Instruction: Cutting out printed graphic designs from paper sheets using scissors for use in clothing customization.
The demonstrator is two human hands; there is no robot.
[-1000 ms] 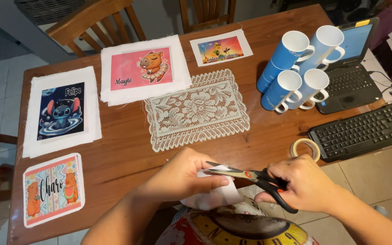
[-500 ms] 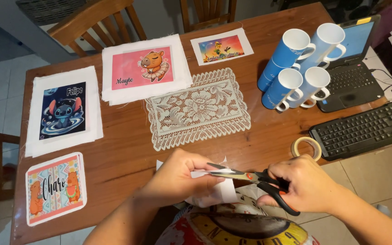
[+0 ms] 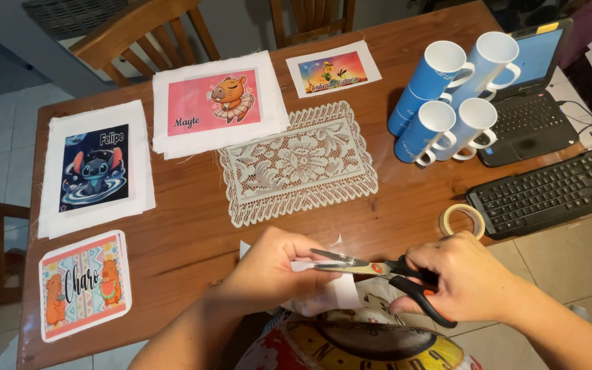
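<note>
My left hand (image 3: 273, 265) pinches a white sheet of paper (image 3: 330, 293) at the near edge of the wooden table (image 3: 193, 219). My right hand (image 3: 464, 281) grips black-handled scissors (image 3: 378, 270) whose blades point left and are slightly apart, biting into the paper's upper edge right beside my left fingers. Most of the sheet is hidden under my hands.
A white lace doily (image 3: 299, 163) lies mid-table. Printed cloth pieces sit at far left (image 3: 96, 168), front left (image 3: 85, 284), back centre (image 3: 214, 103) and back (image 3: 332, 70). Several blue mugs (image 3: 447, 103), a laptop (image 3: 536, 103), a keyboard (image 3: 549, 192) and a tape roll (image 3: 462, 219) stand right. Chairs stand behind.
The scissors have advanced a little leftward along the paper toward my left fingers. Both hands stay at the table's near edge.
</note>
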